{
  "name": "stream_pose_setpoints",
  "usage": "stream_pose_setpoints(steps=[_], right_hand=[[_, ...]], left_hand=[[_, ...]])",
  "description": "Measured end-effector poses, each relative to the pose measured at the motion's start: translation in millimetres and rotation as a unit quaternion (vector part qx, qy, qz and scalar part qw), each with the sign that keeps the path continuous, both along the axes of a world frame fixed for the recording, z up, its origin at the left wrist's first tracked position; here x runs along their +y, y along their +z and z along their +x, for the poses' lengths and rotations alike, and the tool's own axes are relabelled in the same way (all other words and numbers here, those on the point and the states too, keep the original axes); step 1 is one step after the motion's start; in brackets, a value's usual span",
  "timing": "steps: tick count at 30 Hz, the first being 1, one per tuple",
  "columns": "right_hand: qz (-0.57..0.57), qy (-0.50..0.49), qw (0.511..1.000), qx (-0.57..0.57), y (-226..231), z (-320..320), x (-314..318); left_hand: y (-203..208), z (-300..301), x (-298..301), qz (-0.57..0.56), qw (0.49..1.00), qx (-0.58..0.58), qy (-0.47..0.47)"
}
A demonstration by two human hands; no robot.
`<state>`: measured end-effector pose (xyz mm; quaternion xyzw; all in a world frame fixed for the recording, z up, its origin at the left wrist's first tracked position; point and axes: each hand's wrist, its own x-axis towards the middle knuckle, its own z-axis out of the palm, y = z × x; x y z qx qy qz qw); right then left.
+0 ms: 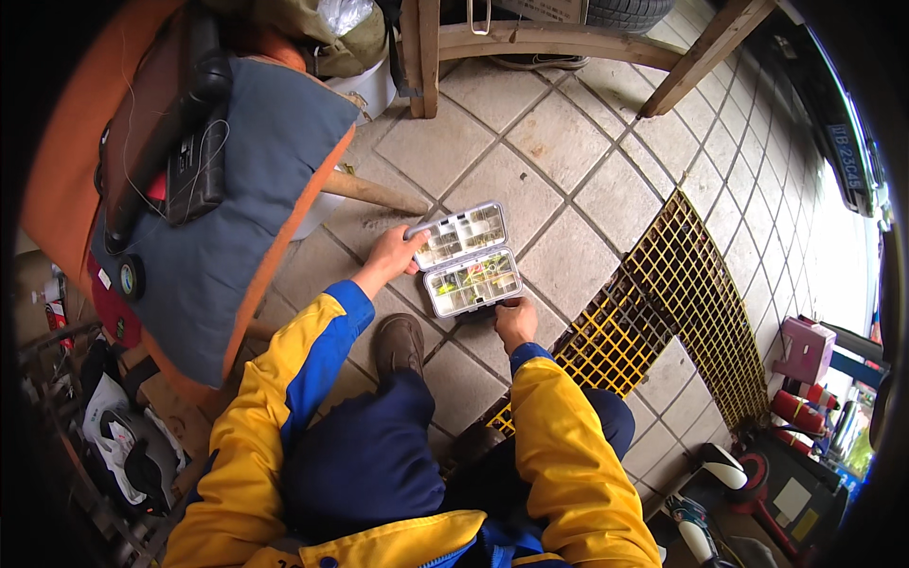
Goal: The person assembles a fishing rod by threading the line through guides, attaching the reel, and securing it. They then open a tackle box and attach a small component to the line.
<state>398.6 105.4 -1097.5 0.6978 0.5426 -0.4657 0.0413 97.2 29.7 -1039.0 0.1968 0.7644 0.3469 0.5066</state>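
An open compartment box (512, 275) with two hinged halves is held out in front of me above the tiled floor. Its near half holds small yellow, green and red pieces in divided cells. Small brownish pieces lie in the cells of the far half; I cannot make out their kind. My left hand (390, 256) grips the left edge of the far half, thumb on top. At the near right corner, my right hand (516, 323) is closed with its fingers curled against the box. A dark strip shows under the near edge, partly hidden by that hand.
To my left is an orange and grey cushioned seat (275, 123) with a dark bag (199, 170) and a round tin (132, 277) on it. A yellow floor grating (606, 350) lies to the right. Wooden legs (705, 62) stand ahead; a vehicle (833, 123) is at far right.
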Motion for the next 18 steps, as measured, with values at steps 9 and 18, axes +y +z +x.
stream_pose_setpoints(steps=[9, 18], right_hand=[[-0.052, -0.073, 0.995, 0.048, 43, -35, -10], [-0.003, -0.063, 0.997, 0.036, 26, -40, -18]], left_hand=[[-18, 31, -51, -0.060, 0.997, -0.022, 0.041], [282, 49, -57, 0.075, 0.943, -0.105, -0.306]])
